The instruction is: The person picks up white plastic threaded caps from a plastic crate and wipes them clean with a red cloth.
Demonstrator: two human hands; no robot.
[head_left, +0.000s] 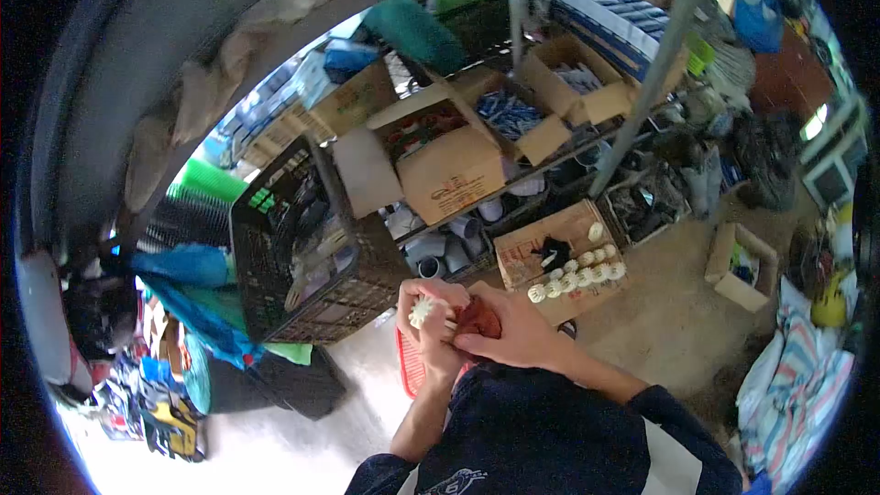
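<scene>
- While the left grip clasps one white ribbed knob, steadiness seems wise.
- Right grip: wrapped around reddish-brown piece, material unclear; likely best kept aligned.

Two hands show at the centre of the frame, one left hand and one right hand, with one cream ridged piece at the left and one reddish-brown item at the right. Right of centre, roughly a dozen cream pieces and one black item lie on one cardboard surface. Three open cartons stand at upper centre, and one small carton at the right. There is one black crate left of centre, one red basket below the hands, and one striped sack at lower right.
</scene>
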